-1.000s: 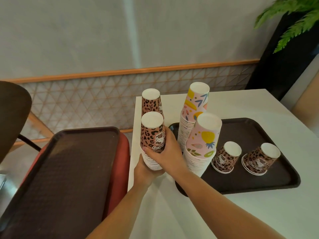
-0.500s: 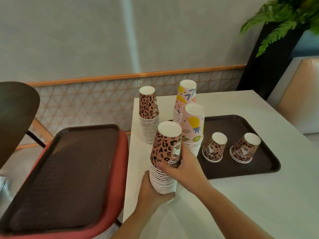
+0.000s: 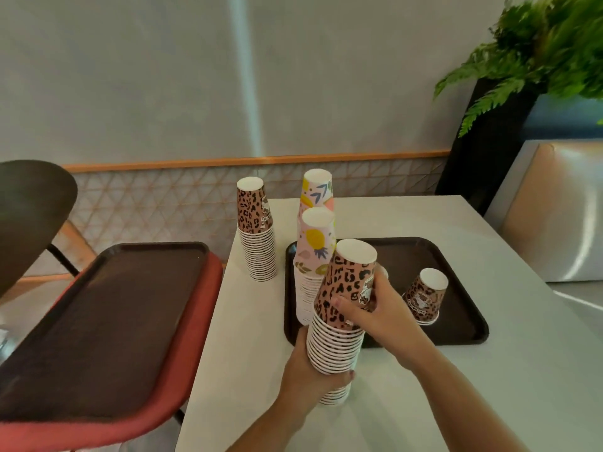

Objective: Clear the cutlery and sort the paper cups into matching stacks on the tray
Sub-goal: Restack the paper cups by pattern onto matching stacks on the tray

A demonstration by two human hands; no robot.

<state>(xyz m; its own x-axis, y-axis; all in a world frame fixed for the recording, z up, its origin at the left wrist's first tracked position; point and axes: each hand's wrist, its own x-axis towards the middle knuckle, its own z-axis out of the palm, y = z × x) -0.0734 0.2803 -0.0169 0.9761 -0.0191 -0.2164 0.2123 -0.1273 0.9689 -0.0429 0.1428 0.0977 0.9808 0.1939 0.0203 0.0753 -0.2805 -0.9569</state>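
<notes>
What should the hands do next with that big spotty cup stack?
Probably carry the leopard stack, held by the left hand low down and the right hand near the top, onto the tray. It hangs over bare table, while a lone leopard cup already sits there.

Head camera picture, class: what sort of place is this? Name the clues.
Probably a café or canteen: tall stacks of leopard-print paper cups, a dark brown plastic serving tray on the white table, and a padded beige bench seat beside it.

Single head view, forward and down, close over table (image 3: 456, 402).
</notes>
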